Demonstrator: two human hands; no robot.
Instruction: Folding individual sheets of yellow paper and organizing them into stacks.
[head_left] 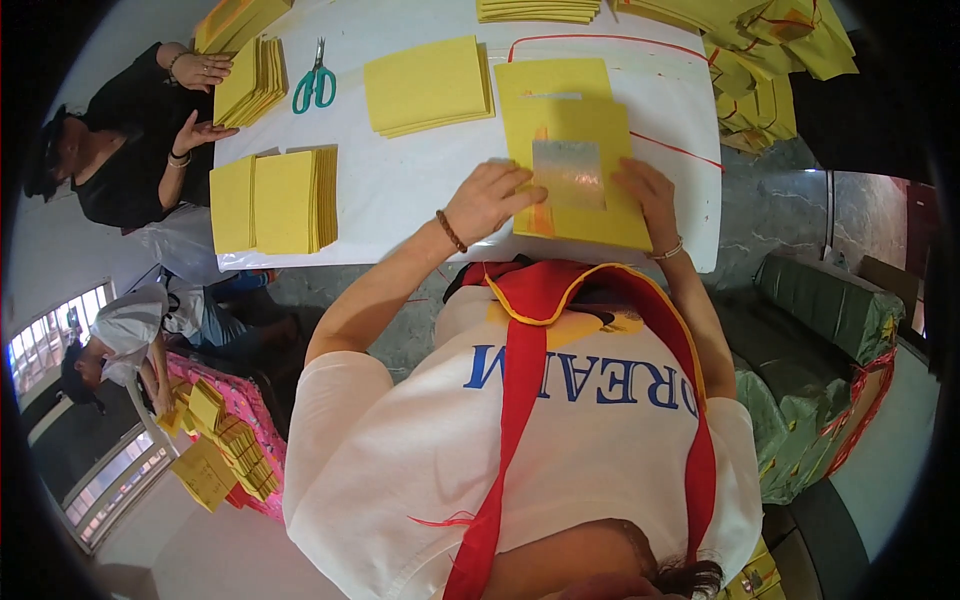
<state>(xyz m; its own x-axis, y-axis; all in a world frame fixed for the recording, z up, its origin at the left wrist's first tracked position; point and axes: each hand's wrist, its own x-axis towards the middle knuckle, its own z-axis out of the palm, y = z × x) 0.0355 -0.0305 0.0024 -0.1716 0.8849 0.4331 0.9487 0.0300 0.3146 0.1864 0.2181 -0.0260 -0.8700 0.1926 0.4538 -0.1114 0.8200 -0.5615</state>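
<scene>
A stack of yellow paper sheets [578, 125] lies in front of me near the table's front edge, with a silver foil square and an orange streak on its top sheet. At its left edge my left hand [495, 200] is closed on the stack, fingers bent over the top sheet. My right hand [652, 198] grips the right edge, its fingers on the paper and part of them hidden. Another yellow sheet [552, 77] shows from under the stack's far side.
On the white table [400, 190] sit more yellow paper stacks [428, 85] and green-handled scissors [316, 88]. A red string [610, 37] runs across it. At the left, a co-worker's hands [200, 70] touch a stack. Yellow bundles [755, 100] lie at the far right, green-wrapped bales [810, 370] nearer.
</scene>
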